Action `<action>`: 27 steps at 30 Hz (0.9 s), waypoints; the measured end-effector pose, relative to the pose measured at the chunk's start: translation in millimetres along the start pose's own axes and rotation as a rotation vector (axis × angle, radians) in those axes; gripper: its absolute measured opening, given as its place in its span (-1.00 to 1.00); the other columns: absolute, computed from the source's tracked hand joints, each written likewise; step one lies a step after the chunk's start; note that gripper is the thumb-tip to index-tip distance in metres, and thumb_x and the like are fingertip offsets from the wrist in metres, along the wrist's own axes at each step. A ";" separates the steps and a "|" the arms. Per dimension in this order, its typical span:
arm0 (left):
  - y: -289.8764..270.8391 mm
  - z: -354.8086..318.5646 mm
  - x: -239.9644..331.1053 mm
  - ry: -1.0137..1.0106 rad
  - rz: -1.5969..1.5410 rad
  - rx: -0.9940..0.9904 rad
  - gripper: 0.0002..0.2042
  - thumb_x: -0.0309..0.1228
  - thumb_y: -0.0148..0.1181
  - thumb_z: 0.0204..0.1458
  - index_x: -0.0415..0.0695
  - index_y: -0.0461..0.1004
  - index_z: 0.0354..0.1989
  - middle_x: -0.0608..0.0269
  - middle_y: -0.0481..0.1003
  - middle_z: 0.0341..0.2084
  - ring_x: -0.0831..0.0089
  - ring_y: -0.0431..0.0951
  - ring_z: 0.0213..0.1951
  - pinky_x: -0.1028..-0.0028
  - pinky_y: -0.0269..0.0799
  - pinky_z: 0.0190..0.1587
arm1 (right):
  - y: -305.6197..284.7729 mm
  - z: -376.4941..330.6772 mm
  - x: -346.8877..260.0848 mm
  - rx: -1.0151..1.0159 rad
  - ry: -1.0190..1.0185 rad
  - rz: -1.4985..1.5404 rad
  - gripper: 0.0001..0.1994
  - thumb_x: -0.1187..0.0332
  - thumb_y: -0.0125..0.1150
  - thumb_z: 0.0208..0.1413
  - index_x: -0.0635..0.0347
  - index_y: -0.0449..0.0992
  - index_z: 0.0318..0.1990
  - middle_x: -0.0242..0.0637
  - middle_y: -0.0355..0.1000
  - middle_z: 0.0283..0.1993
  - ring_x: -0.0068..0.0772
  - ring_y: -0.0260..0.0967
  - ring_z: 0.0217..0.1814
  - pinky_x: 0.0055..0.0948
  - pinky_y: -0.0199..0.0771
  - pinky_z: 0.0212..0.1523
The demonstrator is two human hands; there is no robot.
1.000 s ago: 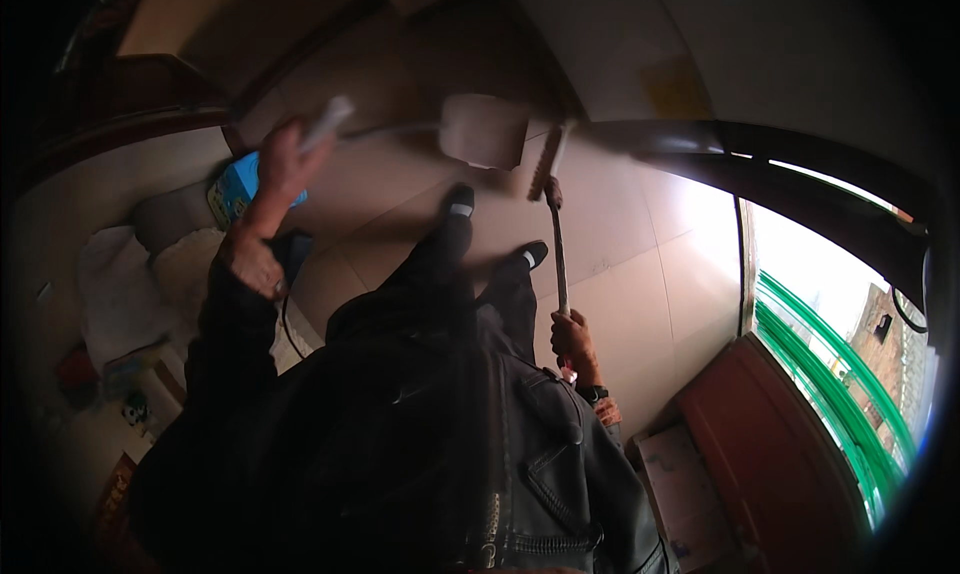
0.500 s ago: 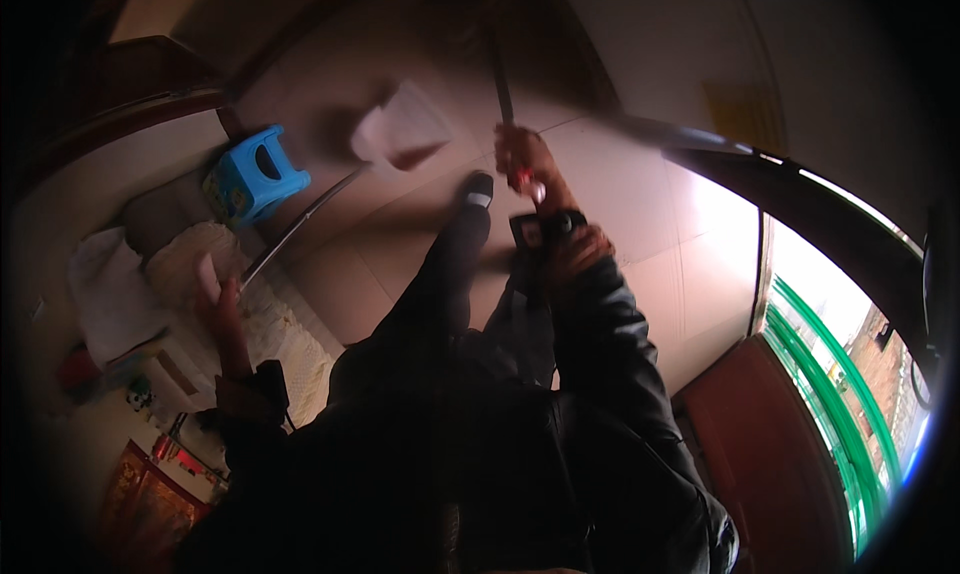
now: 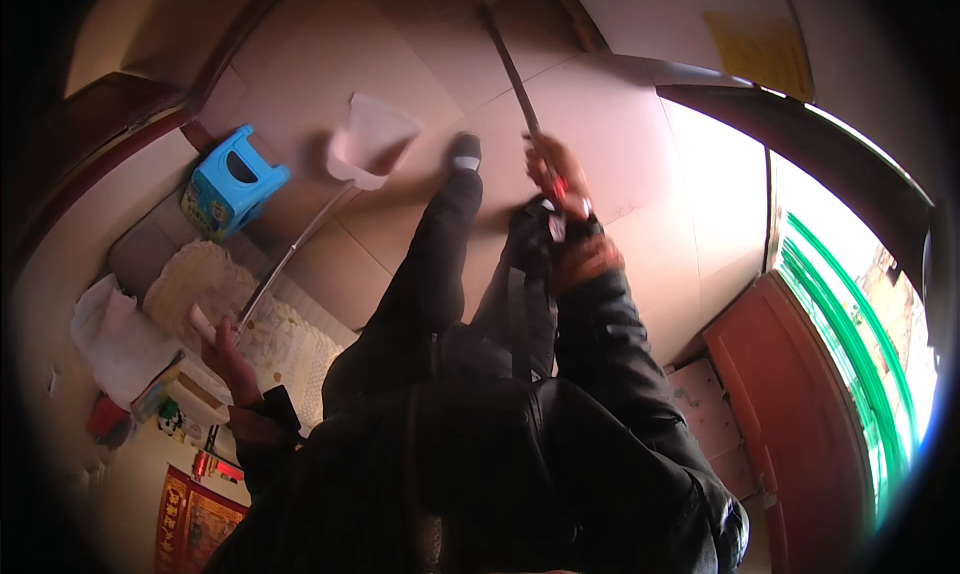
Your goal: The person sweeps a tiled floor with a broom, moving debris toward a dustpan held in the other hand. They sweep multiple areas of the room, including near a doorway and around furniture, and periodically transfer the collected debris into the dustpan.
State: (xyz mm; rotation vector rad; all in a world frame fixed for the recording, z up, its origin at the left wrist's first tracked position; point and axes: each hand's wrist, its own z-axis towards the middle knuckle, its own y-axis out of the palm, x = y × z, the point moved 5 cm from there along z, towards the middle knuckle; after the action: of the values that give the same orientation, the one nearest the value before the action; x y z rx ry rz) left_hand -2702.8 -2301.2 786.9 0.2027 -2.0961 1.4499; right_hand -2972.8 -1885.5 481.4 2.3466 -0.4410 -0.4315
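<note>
Two long-handled tools are held, one in each hand. The left hand (image 3: 225, 352) is closed about the upper end of a slim metallic handle (image 3: 284, 258), which slopes away to a pale dustpan (image 3: 378, 137) ahead and to the left of the left shoe (image 3: 466, 151). Whether the dustpan touches the floor (image 3: 640, 239) or hangs just above it cannot be told. The right hand (image 3: 560, 169) is wrapped around the dark stick (image 3: 512, 72) of what seems a broom; its far end is too dim and blurred to make out. A red piece (image 3: 560, 188) shows at the grip.

The dustpan looks like thin plastic, so it is probably light and stiff, and its edge might crack under a hard knock. Its weight sits far from the left hand, so it would tend to swing or twist; a full wrap at the top of the handle should steady it. The stick looks rigid and smooth, perhaps a little slippery, and is best held near its upper end, with the blue stool (image 3: 235, 184) allowed for on the left.
</note>
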 end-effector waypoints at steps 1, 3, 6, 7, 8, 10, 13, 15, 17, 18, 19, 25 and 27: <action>-3.2 -7.4 2.4 0.015 -0.052 0.015 -0.51 -0.33 0.00 -0.10 -0.02 0.14 0.10 0.17 0.36 -0.35 0.45 0.38 -0.38 0.48 0.36 -0.33 | -19.5 -43.0 9.7 0.074 0.008 0.104 -0.72 0.28 -0.14 0.15 0.22 0.26 -0.05 -0.37 0.22 -0.52 -0.59 0.16 -0.61 -0.64 0.19 -0.73; -7.1 -23.3 3.4 -0.004 -0.124 0.024 -0.53 -0.33 0.03 -0.10 -0.08 0.19 0.06 0.16 0.37 -0.33 0.45 0.37 -0.38 0.47 0.35 -0.34 | -54.6 -123.1 23.8 0.212 0.096 0.286 -0.70 0.27 -0.14 0.14 0.23 0.24 -0.04 -0.37 0.23 -0.57 -0.57 0.13 -0.73 -0.63 0.18 -0.73; -15.1 -40.2 0.2 -0.056 -0.131 0.003 -0.59 -0.34 0.08 -0.10 -0.24 0.27 -0.04 0.17 0.36 -0.33 0.49 0.35 -0.37 0.49 0.32 -0.36 | -77.3 -234.7 29.4 0.122 0.034 0.260 -0.63 0.24 -0.13 0.13 0.26 0.17 0.03 -0.34 0.27 -0.49 -0.58 0.16 -0.67 -0.63 0.18 -0.74; -19.8 -40.8 -0.1 -0.035 -0.102 0.001 -0.61 -0.36 0.10 -0.10 -0.30 0.30 -0.09 0.22 0.35 -0.36 0.51 0.34 -0.38 0.51 0.30 -0.36 | -84.9 -266.0 34.1 0.286 0.004 0.280 -0.62 0.23 -0.11 0.13 0.27 0.17 0.03 -0.35 0.27 -0.48 -0.60 0.16 -0.67 -0.63 0.16 -0.74; -28.5 -43.4 1.2 0.055 -0.026 0.011 -0.63 -0.37 0.12 -0.10 -0.36 0.32 -0.14 0.26 0.34 -0.39 0.54 0.32 -0.39 0.53 0.29 -0.35 | -86.4 -287.0 37.4 0.401 0.017 0.256 -0.62 0.23 -0.11 0.13 0.27 0.17 0.02 -0.36 0.27 -0.47 -0.61 0.16 -0.67 -0.64 0.15 -0.75; -45.5 -33.6 -13.7 -0.099 -0.069 -0.007 -0.67 -0.33 0.14 -0.11 -0.34 0.37 -0.24 0.21 0.40 -0.49 0.48 0.36 -0.49 0.46 0.30 -0.46 | -67.7 -313.0 42.9 0.427 0.022 0.140 -0.74 0.27 -0.06 0.09 0.24 0.24 -0.14 -0.43 0.15 -0.58 -0.65 0.06 -0.74 -0.67 0.06 -0.83; -70.4 -15.3 -34.8 -0.078 -0.062 -0.004 -0.72 -0.31 0.18 -0.13 -0.31 0.42 -0.38 0.22 0.41 -0.63 0.45 0.37 -0.59 0.42 0.29 -0.53 | -20.7 -315.6 64.9 0.476 0.051 0.035 -0.86 0.35 -0.06 0.08 0.19 0.23 -0.26 -0.48 0.07 -0.68 -0.62 0.01 -0.79 -0.64 0.02 -0.84; -86.8 -8.8 -49.2 0.039 -0.030 -0.020 -0.74 -0.31 0.19 -0.14 -0.31 0.43 -0.43 0.24 0.40 -0.66 0.45 0.38 -0.60 0.42 0.29 -0.54 | 13.8 -308.6 89.6 0.501 0.047 -0.099 -0.90 0.36 -0.05 0.07 0.16 0.24 -0.32 -0.46 0.11 -0.69 -0.59 0.09 -0.77 -0.62 0.06 -0.83; -94.8 -8.3 -65.4 0.161 0.104 -0.055 -0.73 -0.30 0.20 -0.14 -0.33 0.44 -0.44 0.26 0.41 -0.64 0.47 0.39 -0.58 0.44 0.30 -0.54 | 42.9 -289.9 113.7 0.442 0.055 -0.262 -0.91 0.36 -0.05 0.07 0.14 0.25 -0.36 -0.44 0.15 -0.67 -0.57 0.14 -0.76 -0.63 0.13 -0.78; -99.4 -6.9 -78.8 0.078 0.085 -0.068 -0.72 -0.30 0.20 -0.14 -0.34 0.44 -0.44 0.28 0.42 -0.62 0.48 0.40 -0.57 0.45 0.31 -0.54 | 55.8 -273.8 123.6 0.343 0.054 -0.284 -0.91 0.35 -0.05 0.08 0.14 0.25 -0.35 -0.45 0.16 -0.67 -0.58 0.14 -0.75 -0.64 0.14 -0.77; -97.3 -8.6 -89.9 0.050 0.038 -0.064 -0.73 -0.31 0.18 -0.13 -0.33 0.44 -0.44 0.28 0.42 -0.62 0.48 0.39 -0.57 0.45 0.31 -0.54 | 64.9 -252.6 132.8 0.268 0.067 -0.307 -0.91 0.35 -0.06 0.08 0.15 0.25 -0.35 -0.46 0.16 -0.67 -0.59 0.15 -0.75 -0.66 0.14 -0.76; -46.2 -29.2 -101.3 0.049 0.057 -0.098 -0.70 -0.37 0.09 -0.08 -0.27 0.36 -0.19 0.27 0.41 -0.58 0.49 0.37 -0.56 0.47 0.29 -0.52 | 115.2 -102.6 112.0 -0.399 -1.242 -1.145 -0.60 0.29 -0.10 0.09 0.23 0.19 0.09 -0.25 0.36 -0.35 -0.36 0.33 -0.40 -0.43 0.39 -0.30; -28.1 -62.9 -92.9 0.154 -0.033 -0.075 -0.61 -0.38 0.08 -0.08 -0.25 0.28 -0.06 0.25 0.41 -0.56 0.49 0.36 -0.56 0.48 0.29 -0.51 | 82.4 -41.3 113.4 -0.375 -0.396 -0.801 -0.72 0.31 -0.02 0.04 0.26 0.26 -0.13 -0.27 0.34 -0.45 -0.41 0.29 -0.54 -0.45 0.32 -0.49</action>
State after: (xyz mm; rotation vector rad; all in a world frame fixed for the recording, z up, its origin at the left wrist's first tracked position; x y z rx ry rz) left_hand -2591.0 -2274.0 775.3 0.0931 -2.0088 1.3220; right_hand -2870.7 -1967.3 546.5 1.9759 0.4126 -1.2415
